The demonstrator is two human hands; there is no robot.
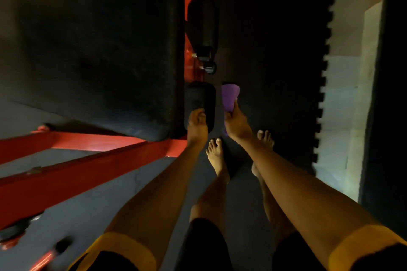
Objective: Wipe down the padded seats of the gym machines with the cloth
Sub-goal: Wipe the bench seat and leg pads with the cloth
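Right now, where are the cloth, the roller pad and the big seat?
cloth (230,95): head view, on its purple upper part.
roller pad (200,97): head view, on its black upper half.
seat (99,50): head view, on the middle of its dark padding.

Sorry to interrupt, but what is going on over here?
A person is working at a gym machine with a red frame. Their left hand grips a black roller pad, while the right hand holds a purple cloth just beside it. The large padded seat sits to the left, untouched.
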